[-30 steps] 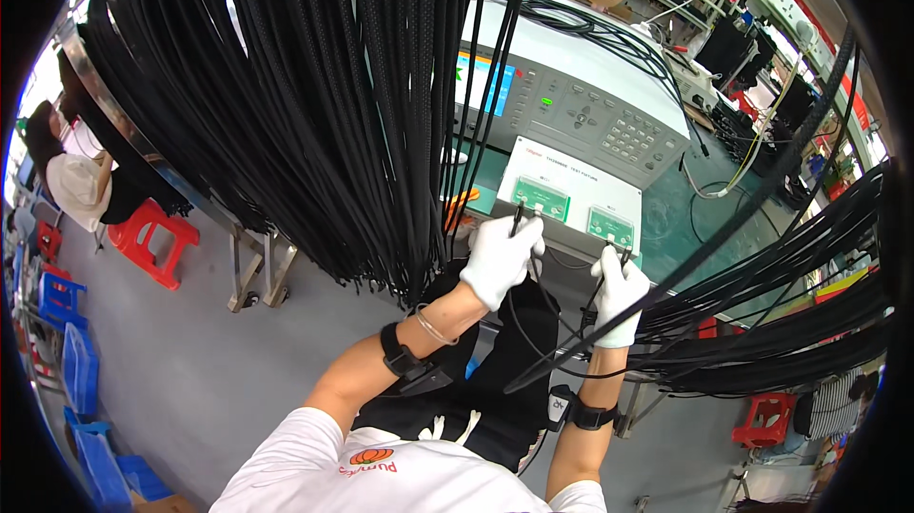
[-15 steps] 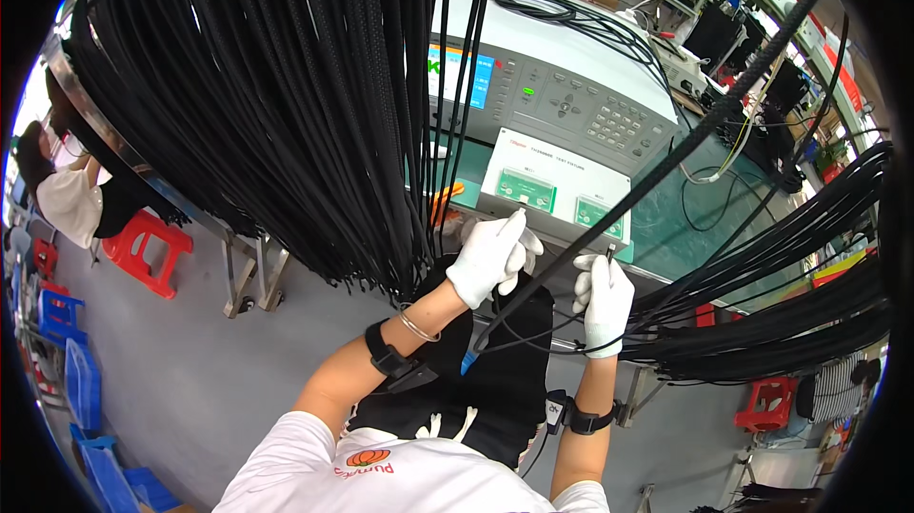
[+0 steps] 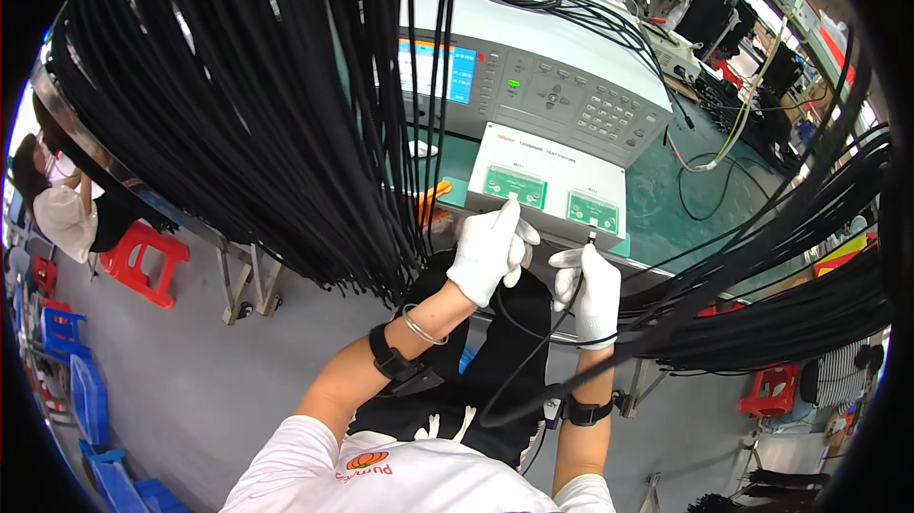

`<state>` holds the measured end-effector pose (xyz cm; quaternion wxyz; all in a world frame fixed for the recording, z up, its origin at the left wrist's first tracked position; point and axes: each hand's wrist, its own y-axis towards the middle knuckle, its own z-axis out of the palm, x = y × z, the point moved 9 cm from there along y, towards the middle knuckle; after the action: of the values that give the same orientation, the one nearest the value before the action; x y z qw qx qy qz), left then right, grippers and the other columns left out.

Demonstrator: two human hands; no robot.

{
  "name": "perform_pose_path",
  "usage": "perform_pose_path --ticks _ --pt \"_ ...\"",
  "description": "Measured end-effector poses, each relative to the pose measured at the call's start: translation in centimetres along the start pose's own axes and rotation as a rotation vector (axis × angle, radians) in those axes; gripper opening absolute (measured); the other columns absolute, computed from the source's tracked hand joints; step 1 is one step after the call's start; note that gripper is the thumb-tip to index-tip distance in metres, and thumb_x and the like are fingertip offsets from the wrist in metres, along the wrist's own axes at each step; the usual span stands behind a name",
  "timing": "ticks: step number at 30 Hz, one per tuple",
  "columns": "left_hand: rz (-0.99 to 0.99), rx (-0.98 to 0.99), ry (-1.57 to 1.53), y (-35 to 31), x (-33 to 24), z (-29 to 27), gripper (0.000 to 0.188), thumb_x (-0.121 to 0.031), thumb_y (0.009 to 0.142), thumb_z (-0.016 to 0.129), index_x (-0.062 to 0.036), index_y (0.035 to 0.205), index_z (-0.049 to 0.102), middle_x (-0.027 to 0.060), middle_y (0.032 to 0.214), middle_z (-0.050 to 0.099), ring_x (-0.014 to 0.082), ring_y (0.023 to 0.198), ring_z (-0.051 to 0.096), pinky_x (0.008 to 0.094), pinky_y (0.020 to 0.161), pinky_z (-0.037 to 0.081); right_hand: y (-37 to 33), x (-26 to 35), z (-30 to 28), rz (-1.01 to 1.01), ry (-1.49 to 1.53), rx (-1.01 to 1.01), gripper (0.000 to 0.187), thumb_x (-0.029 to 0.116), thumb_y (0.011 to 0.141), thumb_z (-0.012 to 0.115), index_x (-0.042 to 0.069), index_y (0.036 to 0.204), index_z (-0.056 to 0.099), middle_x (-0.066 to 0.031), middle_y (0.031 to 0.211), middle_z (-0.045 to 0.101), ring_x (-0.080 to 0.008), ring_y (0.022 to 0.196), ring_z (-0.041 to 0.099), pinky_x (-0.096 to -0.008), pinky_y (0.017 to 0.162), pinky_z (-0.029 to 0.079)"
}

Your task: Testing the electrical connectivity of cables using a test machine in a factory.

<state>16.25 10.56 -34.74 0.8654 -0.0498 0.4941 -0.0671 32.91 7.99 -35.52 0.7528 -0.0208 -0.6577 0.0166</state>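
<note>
White fixture box (image 3: 562,158) is sitting before a grey tester (image 3: 552,96). Gloved left hand (image 3: 487,251) is resting its fingertips at the fixture's left green board (image 3: 514,187); grip narrow, contents cannot be told. Gloved right hand (image 3: 596,292) is pinching a black plug (image 3: 592,237) at the fixture's right board (image 3: 594,214). Thick black cord (image 3: 657,334) is looping nearer the wearer than the fixture. Black cables (image 3: 257,104) are hanging left of it.
</note>
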Motion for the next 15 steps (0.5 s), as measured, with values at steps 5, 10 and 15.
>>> perform_pose_path --ticks 5,10,15 --pt "-0.015 -0.02 -0.109 0.4 0.5 0.5 0.052 -0.033 0.105 0.045 0.0067 0.074 0.058 0.0041 0.046 0.043 0.0154 0.03 0.04 0.027 0.028 0.029 0.1 0.1 0.2 -0.017 0.126 0.048 0.055 0.037 0.105 0.041 -0.007 0.086 0.067 -0.0057 0.054 0.055 -0.011 0.041 0.047 -0.0222 0.038 0.039" --pt "-0.034 0.009 -0.036 0.5 0.7 0.2 0.053 -0.037 0.105 0.045 0.0059 0.078 0.061 0.0004 0.047 0.041 0.0107 0.032 0.034 0.0252 0.03 0.03 0.7 0.1 0.2 -0.019 0.118 0.034 0.055 0.036 0.105 0.041 -0.008 0.086 0.067 -0.0064 0.053 0.055 -0.0116 0.039 0.046 -0.0229 0.036 0.039" --pt "-0.042 0.062 0.013 0.7 0.6 0.0 0.054 -0.04 0.105 0.045 0.0055 0.081 0.063 -0.0014 0.046 0.04 0.0088 0.033 0.03 0.0243 0.031 0.029 1.0 0.3 0.5 -0.003 0.183 0.074 0.055 0.036 0.105 0.042 -0.009 0.086 0.067 -0.0062 0.052 0.055 -0.0114 0.037 0.045 -0.0232 0.035 0.039"
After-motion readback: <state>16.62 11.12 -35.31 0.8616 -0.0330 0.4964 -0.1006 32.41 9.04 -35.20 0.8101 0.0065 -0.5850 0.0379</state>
